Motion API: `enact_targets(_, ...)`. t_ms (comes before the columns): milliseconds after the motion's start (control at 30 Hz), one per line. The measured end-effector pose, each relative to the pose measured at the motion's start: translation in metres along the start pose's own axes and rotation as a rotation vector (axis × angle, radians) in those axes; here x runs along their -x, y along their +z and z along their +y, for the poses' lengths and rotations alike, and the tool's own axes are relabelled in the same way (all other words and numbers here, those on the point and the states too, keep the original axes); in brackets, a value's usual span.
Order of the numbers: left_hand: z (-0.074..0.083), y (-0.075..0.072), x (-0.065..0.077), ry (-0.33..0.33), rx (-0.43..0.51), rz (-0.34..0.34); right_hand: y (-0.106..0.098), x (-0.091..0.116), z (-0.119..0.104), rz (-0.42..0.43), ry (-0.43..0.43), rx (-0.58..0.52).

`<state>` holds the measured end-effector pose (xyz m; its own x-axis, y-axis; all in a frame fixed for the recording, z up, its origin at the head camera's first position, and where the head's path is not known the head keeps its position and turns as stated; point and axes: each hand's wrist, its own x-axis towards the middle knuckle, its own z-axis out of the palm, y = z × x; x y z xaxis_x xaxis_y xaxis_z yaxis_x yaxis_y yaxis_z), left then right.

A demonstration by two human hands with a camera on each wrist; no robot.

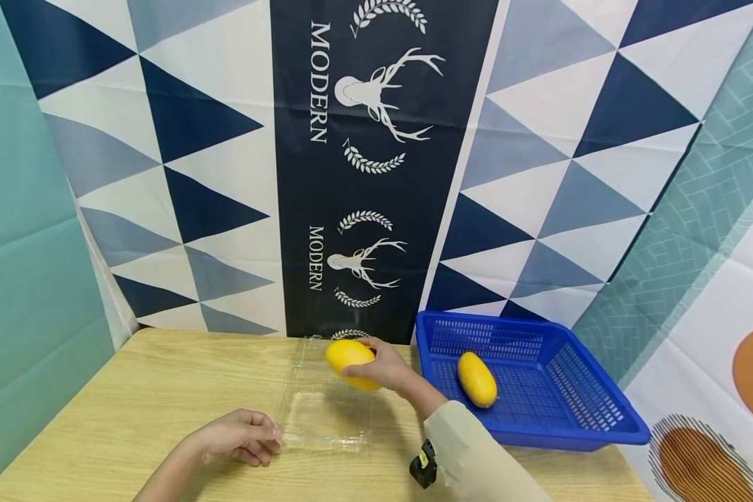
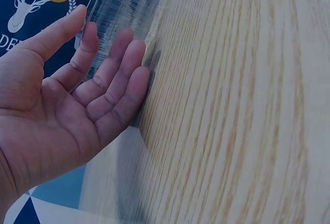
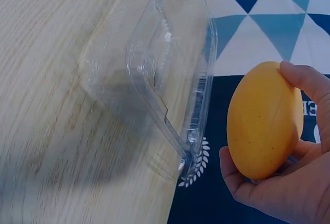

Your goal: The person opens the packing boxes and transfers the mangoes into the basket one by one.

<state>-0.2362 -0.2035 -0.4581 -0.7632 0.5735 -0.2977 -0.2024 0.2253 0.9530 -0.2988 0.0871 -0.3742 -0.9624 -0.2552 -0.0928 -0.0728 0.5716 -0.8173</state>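
My right hand (image 1: 383, 364) grips a yellow mango (image 3: 264, 121) between thumb and fingers. In the head view this mango is above a clear plastic clamshell box (image 1: 326, 418), whose lid stands open on the far side. Beside the box's near left corner is my left hand (image 1: 240, 438), its fingers (image 2: 116, 87) loosely bent and holding nothing. Its fingertips are close to the box's edge; whether they touch it I cannot tell. A second yellow mango (image 1: 477, 380) lies in the blue plastic basket (image 1: 533, 436) on the right.
The wooden table (image 1: 182, 376) ends at a patterned cloth (image 1: 226, 174) hanging behind it. The basket's slotted walls rise at the table's right side. Teal cloth (image 1: 31, 279) hangs along the left.
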Motion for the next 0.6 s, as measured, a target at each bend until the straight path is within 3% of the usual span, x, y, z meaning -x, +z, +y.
enact_targets(600,0.0,0.001,0.001,0.003,0.014,0.002,-0.014,0.002,0.003,0.037,0.003,-0.012)
